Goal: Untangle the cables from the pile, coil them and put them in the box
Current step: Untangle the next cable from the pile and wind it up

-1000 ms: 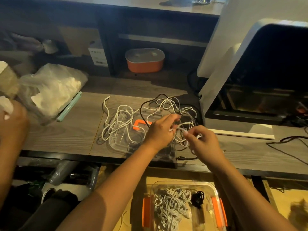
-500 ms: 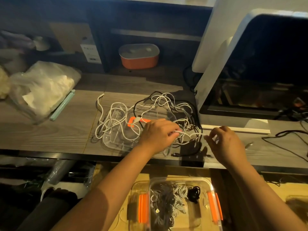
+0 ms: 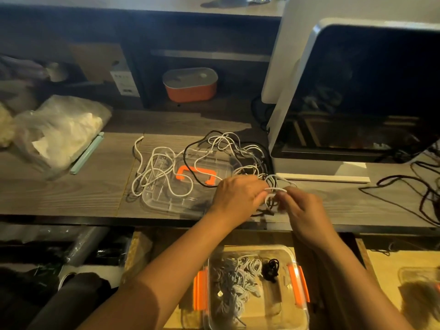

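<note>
**Step in hand: untangling.** The pile of cables (image 3: 214, 158) lies across a clear lid (image 3: 164, 201) on the desk (image 3: 71, 194), to the left of and behind the hands. The left hand (image 3: 235, 196), fingers curled, pinches a white cable (image 3: 271, 195) at the pile's near right edge. Just beside it, the right hand (image 3: 302, 210) pinches the same cable's small loop. The strand runs back into the tangle, so the next move probably calls for drawing it free before coiling. The box (image 3: 250, 247), below the desk edge, holds coiled cables.

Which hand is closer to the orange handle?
Left. The left hand sits just right of the orange handle; the right hand is farther right, beyond it.
</note>
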### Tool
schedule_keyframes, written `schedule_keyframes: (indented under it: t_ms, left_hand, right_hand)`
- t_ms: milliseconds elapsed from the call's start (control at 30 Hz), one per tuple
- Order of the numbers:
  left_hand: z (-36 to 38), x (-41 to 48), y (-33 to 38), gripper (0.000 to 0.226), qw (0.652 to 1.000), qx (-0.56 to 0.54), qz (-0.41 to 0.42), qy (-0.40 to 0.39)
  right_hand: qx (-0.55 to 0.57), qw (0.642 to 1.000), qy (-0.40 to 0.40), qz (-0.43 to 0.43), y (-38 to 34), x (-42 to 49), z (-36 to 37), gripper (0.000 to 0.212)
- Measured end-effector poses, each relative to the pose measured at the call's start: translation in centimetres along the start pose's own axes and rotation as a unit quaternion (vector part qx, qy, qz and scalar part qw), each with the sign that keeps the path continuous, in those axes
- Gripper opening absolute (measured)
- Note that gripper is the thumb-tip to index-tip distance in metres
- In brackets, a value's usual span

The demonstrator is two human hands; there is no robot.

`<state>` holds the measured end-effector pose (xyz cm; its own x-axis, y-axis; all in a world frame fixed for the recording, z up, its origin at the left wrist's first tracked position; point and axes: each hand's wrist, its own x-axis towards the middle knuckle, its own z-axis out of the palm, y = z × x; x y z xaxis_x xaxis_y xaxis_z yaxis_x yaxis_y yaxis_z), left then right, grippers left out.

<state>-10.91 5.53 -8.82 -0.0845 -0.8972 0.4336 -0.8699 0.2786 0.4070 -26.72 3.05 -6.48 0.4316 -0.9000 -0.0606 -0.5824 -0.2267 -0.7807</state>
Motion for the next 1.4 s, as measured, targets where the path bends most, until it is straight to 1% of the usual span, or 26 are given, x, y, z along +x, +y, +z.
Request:
schedule_keyframes:
  t_ms: [33, 100, 167, 233, 300, 367, 433, 500, 533, 567, 633, 667, 700, 733, 767, 800, 867, 900, 967, 1033, 1067, 1133, 1200, 1233, 1333, 1400]
  left_hand:
    - [-0.2, -0.2, 0.1, 0.016, 0.999, -0.031, -0.009, -0.04]
    - [-0.7, -0.7, 0.2, 0.018, 0.985, -0.104, -0.05, -0.127]
    - [-1.0, -1.1, 0.3, 0.015, 0.96, -0.148, -0.093, -0.218]
    - [-1.4, -1.5, 0.3, 0.008, 0.93, -0.176, -0.107, -0.303]
    - [-1.9, -1.9, 0.3, 0.007, 0.904, -0.167, -0.111, -0.378]
    - [-2.3, -2.8, -0.1, 0.015, 0.891, -0.092, -0.105, -0.433]
    - [-2.5, -3.8, -0.8, 0.013, 0.9, -0.022, -0.107, -0.423]
    - [-2.6, -4.6, -1.3, 0.023, 0.917, -0.017, -0.135, -0.376]
    - [-2.8, -4.7, -1.2, 0.03, 0.923, -0.028, -0.145, -0.354]
    - [-2.9, -4.8, -1.0, 0.035, 0.929, -0.033, -0.146, -0.339]
    - [-3.1, -4.4, -0.2, 0.039, 0.939, -0.011, -0.113, -0.323]
    - [-3.2, -4.2, 0.4, 0.038, 0.945, 0.012, -0.091, -0.313]
    - [-3.2, -3.9, 0.9, 0.037, 0.952, 0.023, -0.074, -0.296]
    - [-3.3, -3.6, 1.4, 0.036, 0.959, 0.019, -0.063, -0.277]
    - [-3.4, -3.4, 1.8, 0.035, 0.964, 0.007, -0.056, -0.261]
    - [-3.7, -3.2, 2.1, 0.035, 0.967, -0.011, -0.052, -0.247]
    - [-4.2, -3.2, 2.2, 0.035, 0.972, -0.055, -0.042, -0.227]
    - [-4.5, -3.3, 2.0, 0.033, 0.973, -0.068, -0.035, -0.217]
    - [-5.1, -3.7, 1.5, 0.025, 0.972, -0.058, -0.042, -0.222]
    - [-4.9, -4.2, 0.5, 0.014, 0.967, -0.056, -0.074, -0.237]
    - [-4.6, -4.4, 0.2, 0.011, 0.962, -0.069, -0.094, -0.245]
    - [-3.9, -4.7, -0.3, 0.005, 0.944, -0.131, -0.159, -0.257]
    - [-3.2, -5.0, -0.8, 0.011, 0.922, -0.199, -0.21, -0.257]
    - [-3.0, -5.3, -0.9, 0.014, 0.916, -0.215, -0.221, -0.256]
    - [-2.6, -6.0, -1.1, 0.024, 0.912, -0.21, -0.235, -0.263]
    - [-2.4, -6.2, -1.1, 0.025, 0.9, -0.231, -0.25, -0.272]
  right_hand:
    - [0.018, 1.0, 0.014, 0.003, 0.0, -0.1, -0.2, 0.024]
    - [0.001, 1.0, 0.017, -0.006, 0.2, -0.4, -0.4, 0.022]
    - [-0.029, 1.0, 0.004, -0.008, 0.4, -0.6, -0.5, 0.022]
    - [-0.049, 0.999, -0.006, -0.008, 0.6, -0.8, -0.6, 0.02]
    - [-0.027, 0.999, 0.019, 0.015, 1.0, -0.9, -0.9, 0.02]
    - [-0.008, 0.996, 0.071, 0.05, 1.5, -0.7, -1.6, 0.022]
    - [-0.027, 0.992, 0.096, 0.078, 2.2, -0.5, -2.3, 0.026]
    - [-0.075, 0.988, 0.092, 0.096, 3.1, -0.2, -3.0, 0.027]
    - [-0.114, 0.986, 0.071, 0.103, 3.3, -0.1, -3.3, 0.028]
    - [-0.167, 0.98, 0.037, 0.105, 3.1, -0.2, -3.5, 0.033]
    - [-0.271, 0.957, -0.052, 0.089, 2.2, -0.6, -3.7, 0.068]
    - [-0.3, 0.947, -0.092, 0.073, 1.2, -0.8, -3.5, 0.083]
    - [-0.33, 0.935, -0.122, 0.047, 0.2, -1.2, -3.1, 0.091]
    - [-0.367, 0.919, -0.142, 0.013, -0.7, -1.6, -2.4, 0.091]
    - [-0.396, 0.906, -0.151, -0.019, -1.1, -2.0, -1.6, 0.083]
    - [-0.401, 0.903, -0.15, -0.042, -1.2, -2.2, -0.7, 0.067]
    - [-0.348, 0.928, -0.122, -0.052, -0.9, -2.5, 0.5, 0.026]
    - [-0.313, 0.942, -0.103, -0.057, -0.7, -2.7, 0.6, 0.018]
    - [-0.264, 0.958, -0.079, -0.077, -0.3, -3.0, 0.6, 0.017]
    - [-0.218, 0.97, -0.052, -0.099, -0.4, -3.3, 0.6, 0.012]
    - [-0.202, 0.973, -0.043, -0.1, -0.6, -3.3, 0.5, 0.011]
    - [-0.164, 0.982, -0.027, -0.09, -1.0, -3.1, 0.4, 0.012]
    - [-0.125, 0.99, -0.007, -0.07, -1.3, -2.7, 0.4, 0.013]
    - [-0.104, 0.993, 0.003, -0.057, -1.4, -2.6, 0.3, 0.014]
    - [-0.072, 0.996, 0.029, -0.044, -1.1, -2.3, 0.2, 0.019]
    - [-0.062, 0.996, 0.045, -0.04, -0.9, -2.1, 0.3, 0.021]
